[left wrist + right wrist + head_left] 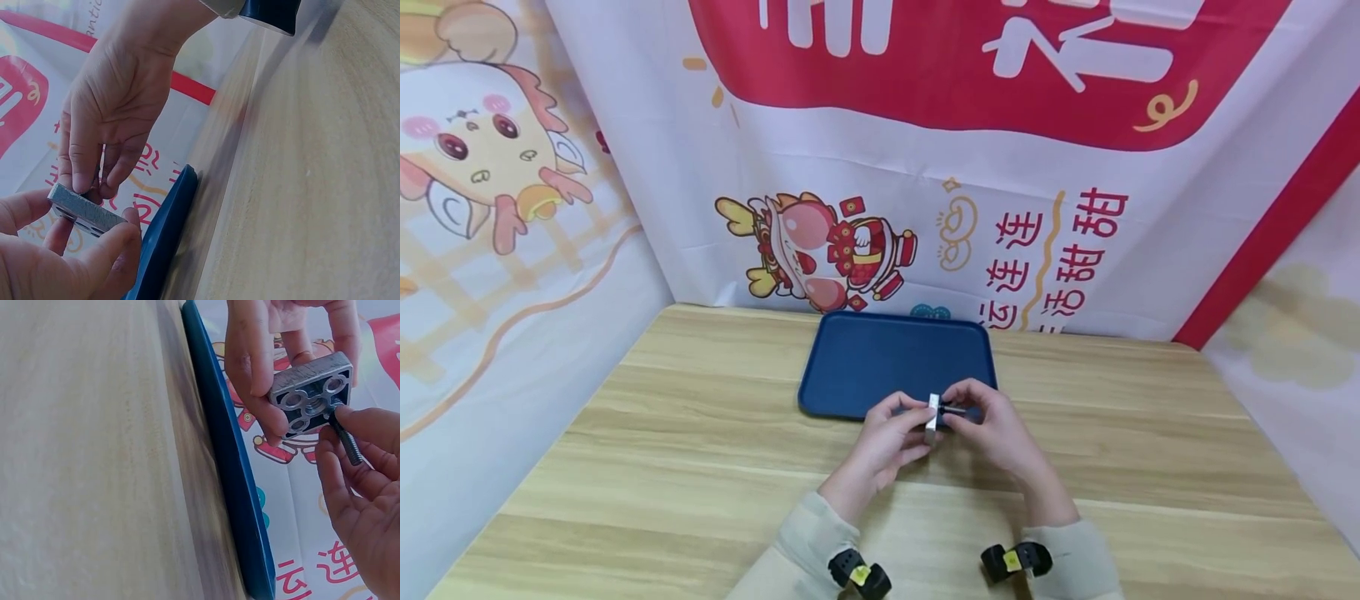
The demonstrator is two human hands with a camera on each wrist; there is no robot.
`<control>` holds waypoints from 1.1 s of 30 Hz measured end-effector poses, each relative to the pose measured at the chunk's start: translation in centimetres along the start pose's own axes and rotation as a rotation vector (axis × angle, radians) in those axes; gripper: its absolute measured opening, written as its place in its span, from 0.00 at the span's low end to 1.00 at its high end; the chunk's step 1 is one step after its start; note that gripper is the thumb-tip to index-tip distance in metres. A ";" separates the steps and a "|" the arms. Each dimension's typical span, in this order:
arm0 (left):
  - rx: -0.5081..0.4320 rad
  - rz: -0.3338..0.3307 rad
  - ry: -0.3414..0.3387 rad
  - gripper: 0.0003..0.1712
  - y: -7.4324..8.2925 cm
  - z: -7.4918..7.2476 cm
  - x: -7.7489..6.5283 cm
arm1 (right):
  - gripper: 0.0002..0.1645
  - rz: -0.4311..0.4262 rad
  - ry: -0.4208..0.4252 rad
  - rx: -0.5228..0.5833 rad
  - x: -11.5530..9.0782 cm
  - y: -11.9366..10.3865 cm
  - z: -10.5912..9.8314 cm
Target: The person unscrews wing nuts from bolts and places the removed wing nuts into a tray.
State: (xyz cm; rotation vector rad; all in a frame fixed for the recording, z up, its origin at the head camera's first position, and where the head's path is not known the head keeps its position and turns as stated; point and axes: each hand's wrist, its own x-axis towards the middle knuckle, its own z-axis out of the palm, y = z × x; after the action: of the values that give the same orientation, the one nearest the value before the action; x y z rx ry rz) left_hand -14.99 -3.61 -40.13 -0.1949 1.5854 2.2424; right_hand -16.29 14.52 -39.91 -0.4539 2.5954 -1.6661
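White backdrop with red printing hung behind the work, patterned side cloth on the left. Wood-grain table ran up to it. Dark blue tray lay flat at the far end, just in front of the backdrop; rim raised all round, near right corner partly hidden by the hands from the head view.

Both forearms reached forward from pale sleeves, angled inward, hands meeting above the table by the tray's near edge. Left hand: gripping, thumb on one side of the part, fingers bent against the other. Right hand: pinching, thumb against index finger, other fingers curled below. Black wrist units with yellow marks sat at both cuffs.

Metal block was in the left hand, held off the table, up on edge, its recessed face turned to the right hand. That face showed ringed holes near the corners, another in the middle. Threaded bolt was in the right-hand pinch, inner end at the block's face near one corner, shank pointing away. Couldn't tell if it was seated in a hole.
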 end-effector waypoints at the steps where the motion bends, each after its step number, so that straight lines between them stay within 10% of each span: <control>1: -0.003 0.000 -0.001 0.07 0.0 0.0 0.0 | 0.10 -0.011 -0.002 -0.002 0.0 0.0 0.0; 26: -0.015 0.009 -0.007 0.06 -0.3 -0.1 0.3 | 0.15 -0.126 0.085 -0.328 -0.1 -0.8 1.1; 33: -0.008 0.005 0.005 0.05 -0.2 -0.1 0.3 | 0.12 -0.048 0.032 -0.071 -0.1 -0.4 0.7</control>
State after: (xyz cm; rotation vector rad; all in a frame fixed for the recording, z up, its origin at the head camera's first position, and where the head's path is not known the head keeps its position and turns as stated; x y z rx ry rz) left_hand -15.15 -3.61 -40.48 -0.1992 1.5821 2.2541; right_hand -16.00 13.73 -39.91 -0.5007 2.6953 -1.6124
